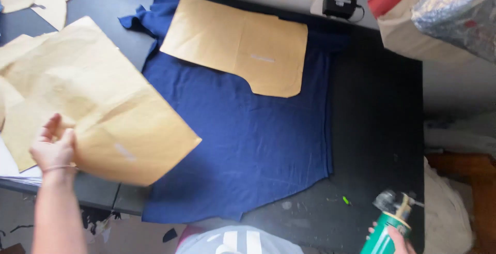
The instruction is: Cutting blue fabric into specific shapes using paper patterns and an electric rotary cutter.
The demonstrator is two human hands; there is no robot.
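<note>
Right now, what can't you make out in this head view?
- Right hand: cut off by the bottom edge; its grip on the green can is mostly unseen.
- Can nozzle: blurred.
- Blue fabric: partly hidden under both paper patterns.
- Left hand: fingertips behind the big pattern.

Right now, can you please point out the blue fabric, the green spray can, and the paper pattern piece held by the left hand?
blue fabric (248, 145): head view, bare middle of the cloth.
green spray can (385, 233): head view, green body below the nozzle.
paper pattern piece (103, 109): head view, centre of the brown sheet.
</note>
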